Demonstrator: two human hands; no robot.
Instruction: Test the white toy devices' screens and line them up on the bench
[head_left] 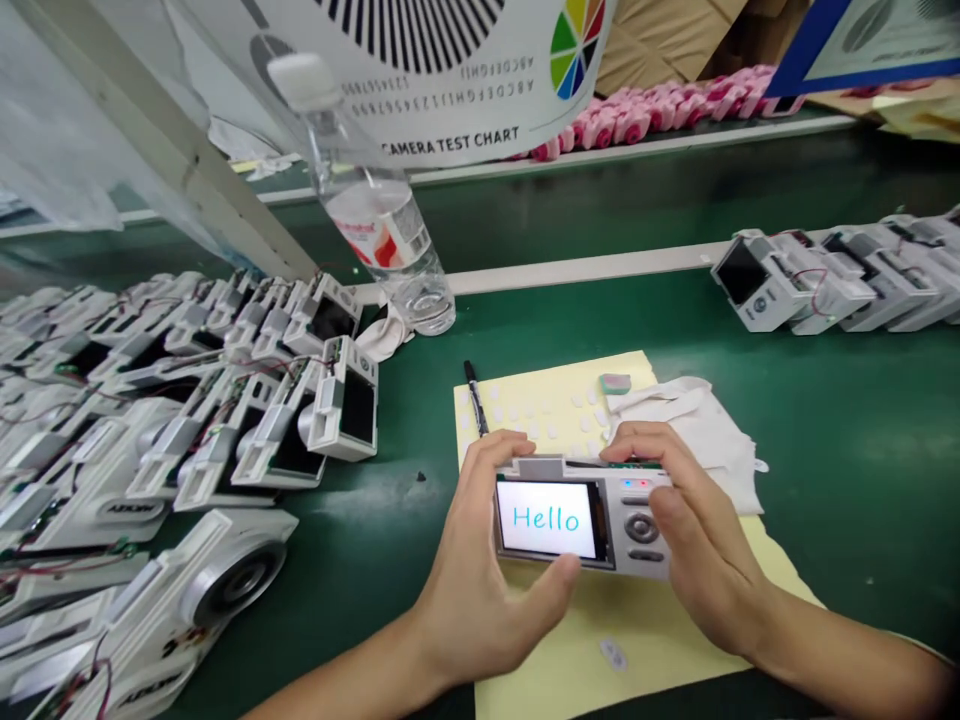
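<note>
A white digital camera (626, 500) is held up between both hands, its back turned toward me. Its lit screen reads "Hello" in blue letters, and small blue and red lights glow above the buttons. My left hand (487, 570) grips the left end, thumb along the screen's lower edge and fingers on top. Around the right end closes my right hand (709, 540), its thumb beside the buttons and its index finger on the top edge. Below the camera lies a yellow sheet (645, 630) with small white pieces on it.
Rows of partly open cameras (255, 420) fill the left side; more cameras (832, 280) stand at the back right. A water bottle (382, 220) stands behind, before a test chart (450, 110). A black pen (475, 400) and white cloth (686, 430) lie on the sheet.
</note>
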